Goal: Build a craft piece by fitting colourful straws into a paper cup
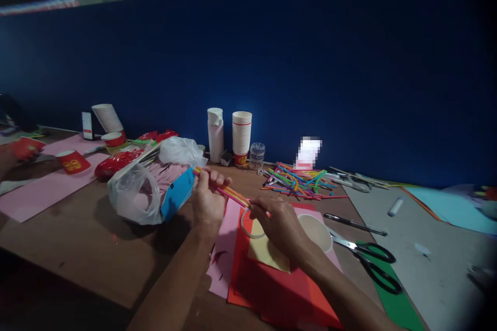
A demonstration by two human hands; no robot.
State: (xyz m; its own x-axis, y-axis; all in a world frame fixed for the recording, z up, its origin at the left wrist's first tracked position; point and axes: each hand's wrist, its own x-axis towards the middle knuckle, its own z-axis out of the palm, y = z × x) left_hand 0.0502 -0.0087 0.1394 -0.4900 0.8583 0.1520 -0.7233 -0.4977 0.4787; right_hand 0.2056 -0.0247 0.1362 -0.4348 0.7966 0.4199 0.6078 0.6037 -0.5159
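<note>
A small bundle of drinking straws (232,196), pink and orange-yellow, stretches between my two hands above the table. My left hand (209,194) is closed around it near its far left end. At the other end, the fingers of my right hand (277,220) pinch the straws. Under the right hand lie sheets of red paper (267,289), pink paper (221,264) and a yellow piece (264,248). A pale ring (245,227) shows beside my right fingers, partly hidden. A white round piece (316,232) sits right of that hand, next to black-handled scissors (363,253).
Loose coloured straws (298,181) are heaped at the back near a stack of paper cups (242,137). A plastic bag (134,196) with pink strips and a blue card (176,196) stands left. Another person's hand (5,160) is by a red cup (27,148) at far left.
</note>
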